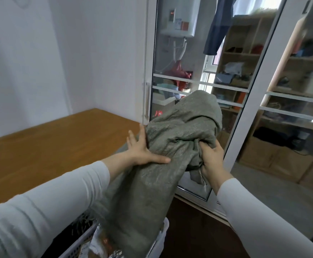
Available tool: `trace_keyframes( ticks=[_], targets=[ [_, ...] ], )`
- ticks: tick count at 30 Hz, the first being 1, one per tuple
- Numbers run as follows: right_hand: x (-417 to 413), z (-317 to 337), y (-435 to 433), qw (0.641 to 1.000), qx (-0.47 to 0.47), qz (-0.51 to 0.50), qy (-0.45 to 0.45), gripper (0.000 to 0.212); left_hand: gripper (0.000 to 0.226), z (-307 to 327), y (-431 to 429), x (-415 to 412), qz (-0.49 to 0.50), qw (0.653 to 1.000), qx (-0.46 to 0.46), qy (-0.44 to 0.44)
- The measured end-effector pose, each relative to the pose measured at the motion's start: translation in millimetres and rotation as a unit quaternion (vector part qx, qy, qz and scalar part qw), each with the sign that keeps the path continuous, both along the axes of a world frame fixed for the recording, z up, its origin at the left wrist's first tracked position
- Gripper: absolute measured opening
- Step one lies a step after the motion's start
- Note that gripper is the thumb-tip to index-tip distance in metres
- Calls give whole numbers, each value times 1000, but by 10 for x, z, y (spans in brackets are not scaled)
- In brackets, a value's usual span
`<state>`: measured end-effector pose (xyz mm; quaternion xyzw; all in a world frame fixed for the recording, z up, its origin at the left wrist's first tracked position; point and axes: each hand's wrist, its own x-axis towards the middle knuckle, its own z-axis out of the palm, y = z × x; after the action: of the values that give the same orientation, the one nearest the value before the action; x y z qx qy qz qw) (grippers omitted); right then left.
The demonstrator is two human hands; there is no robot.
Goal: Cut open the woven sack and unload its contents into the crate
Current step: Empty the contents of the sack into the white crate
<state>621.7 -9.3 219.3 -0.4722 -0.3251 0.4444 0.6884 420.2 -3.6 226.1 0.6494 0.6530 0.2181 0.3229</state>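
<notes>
The grey-green woven sack [170,146] is held up and tilted, its lower end hanging down into the white plastic crate [163,233] at the bottom of the view. My left hand [142,149] presses flat against the sack's left side, thumb across the fabric. My right hand [210,159] is clenched on a bunched fold of the sack at its right side, with a loose corner dangling below. Packaged items [99,241] show inside the crate beside the sack's mouth, which is hidden.
A wooden table [49,146] stretches to the left behind my left arm. A white-framed sliding glass door [245,112] stands close on the right, with shelves and a water heater behind it. Dark floor [198,229] lies right of the crate.
</notes>
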Motion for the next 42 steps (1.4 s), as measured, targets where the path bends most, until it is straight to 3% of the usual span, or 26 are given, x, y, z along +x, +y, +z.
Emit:
trace_keyframes(
  ticks=[5,8,11,13,17,18,20,22,24,27,28,31,33,34,36,39,42],
  targets=[
    [-147,7,-18,967,-114,99,206,45,167,-13,67,-111,-23,982,-128,-138],
    [-218,6,-92,960,-162,155,170,37,178,-28,138,-138,-54,953,-153,-256],
    [-297,-30,-92,960,-178,177,121,39,174,-25,176,-115,-65,937,-95,-331],
    [-352,-25,-76,952,-210,194,113,44,156,-11,164,-90,-49,931,-45,-359],
    [-341,8,81,945,-260,189,58,38,93,61,130,-62,-4,921,-6,-388],
    [-314,26,102,940,-267,210,36,36,86,67,142,-76,20,922,6,-387],
    [-219,19,221,952,-232,196,-42,27,93,64,182,-103,50,924,21,-379],
    [-88,44,362,983,-117,71,-120,22,101,48,220,-98,48,927,19,-371],
    [11,148,389,992,-17,56,-111,32,89,29,254,-88,62,919,25,-388],
    [147,217,342,964,-23,262,29,54,69,20,304,-102,97,915,52,-389],
    [165,220,314,945,-38,323,24,58,70,3,322,-100,97,917,52,-382],
    [37,144,264,921,-43,353,-161,96,88,-38,355,-22,74,923,30,-376],
    [-93,21,280,934,-26,257,-248,110,98,-34,354,39,47,929,19,-366],
    [-118,-50,301,944,-18,202,-259,105,103,-19,351,55,28,932,15,-360],
    [-114,-127,309,974,-28,115,-192,82,120,-2,350,71,-9,946,0,-325],
    [-73,-169,281,996,-72,47,-20,59,149,-1,269,122,-112,977,-40,-175],
    [-21,-157,188,993,-97,36,61,51,150,-69,166,130,-205,975,-60,-60]
  ],
)
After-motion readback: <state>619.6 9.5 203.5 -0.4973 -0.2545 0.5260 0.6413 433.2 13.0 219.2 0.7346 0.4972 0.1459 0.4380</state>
